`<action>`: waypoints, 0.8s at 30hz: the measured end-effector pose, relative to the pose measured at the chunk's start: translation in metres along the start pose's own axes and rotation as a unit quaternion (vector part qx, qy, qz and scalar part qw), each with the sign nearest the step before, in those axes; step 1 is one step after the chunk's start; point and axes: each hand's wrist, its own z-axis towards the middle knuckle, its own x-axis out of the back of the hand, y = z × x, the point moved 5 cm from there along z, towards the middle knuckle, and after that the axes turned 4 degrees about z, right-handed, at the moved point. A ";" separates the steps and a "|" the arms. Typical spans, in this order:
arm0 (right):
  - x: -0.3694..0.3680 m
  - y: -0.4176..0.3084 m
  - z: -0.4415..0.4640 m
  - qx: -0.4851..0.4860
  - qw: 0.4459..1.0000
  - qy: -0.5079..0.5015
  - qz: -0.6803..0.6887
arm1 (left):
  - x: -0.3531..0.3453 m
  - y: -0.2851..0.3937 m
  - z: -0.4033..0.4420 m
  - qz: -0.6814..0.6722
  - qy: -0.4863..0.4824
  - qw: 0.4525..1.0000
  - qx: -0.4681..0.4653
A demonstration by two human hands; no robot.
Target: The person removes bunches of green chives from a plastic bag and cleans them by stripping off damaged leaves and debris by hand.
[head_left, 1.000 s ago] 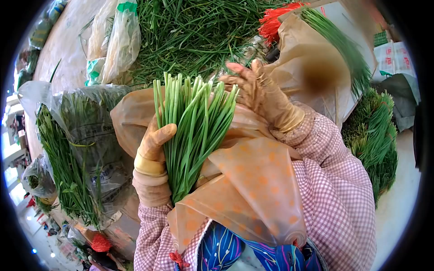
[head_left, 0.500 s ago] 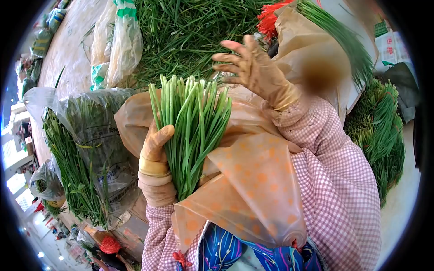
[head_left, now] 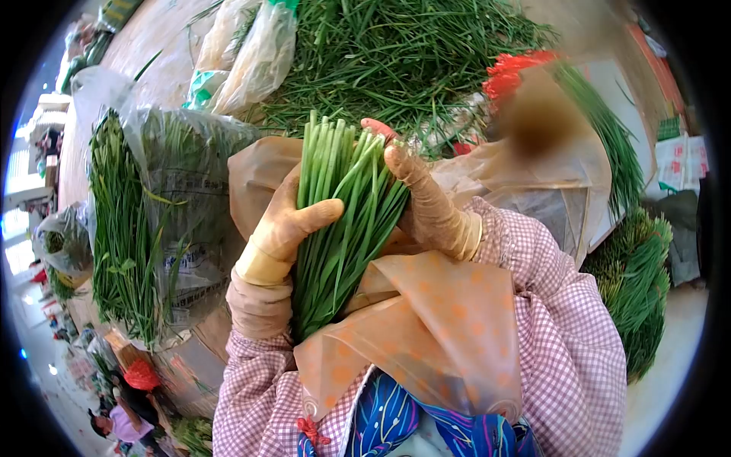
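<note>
As the left hand (head_left: 288, 221) clasps the green bunch (head_left: 365, 221) from nine o'clock, dead centre in the head view, the right hand (head_left: 419, 190) cups its two o'clock edge, how firmly I can't tell. Squaring the pale ends (head_left: 326, 128) looks on, calling for steady left-hand support.

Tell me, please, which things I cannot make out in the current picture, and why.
In the head view:
- Left hand: most fingers are hidden behind the green stalks.
- Right hand: some fingers are hidden by the stalks.
- Loose green pile: cut off by the top edge.
- Clear bag: its print is too small to read.
</note>
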 end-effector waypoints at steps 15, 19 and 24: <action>-0.042 -0.041 0.068 0.042 0.983 -0.054 -0.171 | -0.002 0.036 0.047 0.227 -0.202 0.951 0.053; -0.033 -0.117 0.065 0.204 0.960 -0.058 -0.180 | -0.013 0.062 0.029 0.049 -0.192 0.975 0.104; 0.021 -0.232 0.049 0.297 0.945 -0.033 -0.135 | 0.022 0.035 -0.002 0.057 -0.169 0.980 0.091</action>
